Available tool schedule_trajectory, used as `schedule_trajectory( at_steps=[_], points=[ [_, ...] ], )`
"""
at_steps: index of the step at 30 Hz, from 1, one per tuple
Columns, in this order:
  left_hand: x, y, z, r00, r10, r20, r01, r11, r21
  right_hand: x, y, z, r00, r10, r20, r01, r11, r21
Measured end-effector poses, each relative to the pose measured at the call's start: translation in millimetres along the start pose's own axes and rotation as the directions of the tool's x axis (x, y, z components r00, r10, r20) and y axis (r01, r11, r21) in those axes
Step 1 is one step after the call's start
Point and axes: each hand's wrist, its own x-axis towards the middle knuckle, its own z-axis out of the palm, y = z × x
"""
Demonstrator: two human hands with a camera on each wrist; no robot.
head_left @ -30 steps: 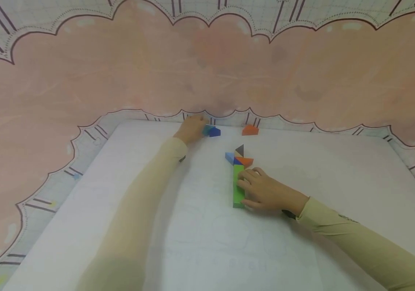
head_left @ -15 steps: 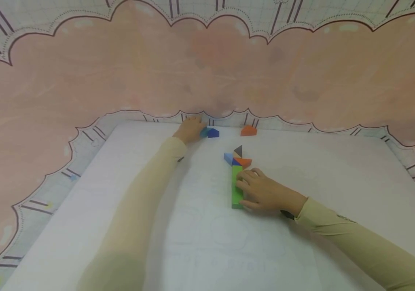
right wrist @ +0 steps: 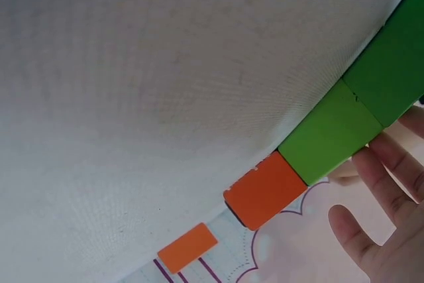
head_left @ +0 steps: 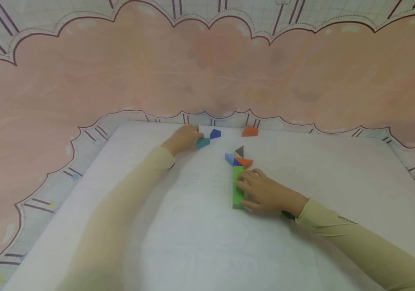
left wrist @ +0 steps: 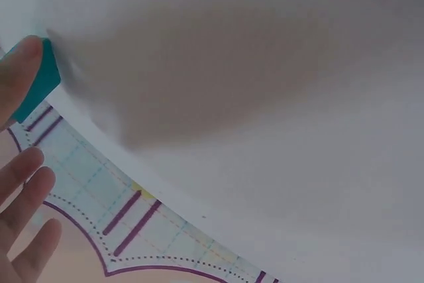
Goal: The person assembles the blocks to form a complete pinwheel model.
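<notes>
My left hand (head_left: 183, 139) is at the far part of the white table, pinching a teal block (head_left: 203, 143) with its slanted corner towards the right. In the left wrist view the thumb lies on the teal block, while several other fingers spread apart. My right hand (head_left: 265, 190) rests its fingertips on a row of green blocks (head_left: 237, 196); the right wrist view shows a light green block (right wrist: 331, 130) against a dark green block (right wrist: 397, 57). Beyond the row lie a dark blue triangle (head_left: 237, 162), an orange block (head_left: 244, 162), a light blue block (head_left: 229, 158) and a dark grey triangle (head_left: 240, 151).
A dark blue block (head_left: 215, 133) lies just past the teal one, by the table's far edge. Another orange block (head_left: 250, 131) sits to its right. Around the white tabletop (head_left: 178, 242) shows a patterned pink cloth (head_left: 207, 76) with scalloped borders.
My left hand has drawn the teal block towards me and slightly left, away from the dark blue block's side. The right hand and the green row have stayed put.
</notes>
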Motion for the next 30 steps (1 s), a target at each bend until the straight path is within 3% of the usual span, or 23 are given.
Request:
schedule_trajectory(
  at_steps=[7,17,23,30],
  points=[
    [-17.2,20.7,-4.9,0.997,0.072,0.043,-0.071,0.997,-0.007,0.1,0.3,1.4,1.000,0.001,-0.007,-0.001,1.000,0.008],
    [-24.1,55.9,-10.0,0.986,0.151,0.069,-0.151,0.988,-0.004,0.2,-1.3,-0.6,1.000,0.017,0.015,-0.018,1.000,0.011],
    [-23.1,69.0,-11.3,0.983,0.174,0.062,-0.173,0.984,-0.030,-0.3,-1.8,-2.0,1.000,0.016,0.011,-0.017,1.000,0.014],
    [-23.9,73.1,-11.4,0.986,0.164,0.010,-0.164,0.986,-0.020,-0.2,-0.8,-1.7,1.000,0.009,0.007,-0.009,1.000,0.013]
  ],
)
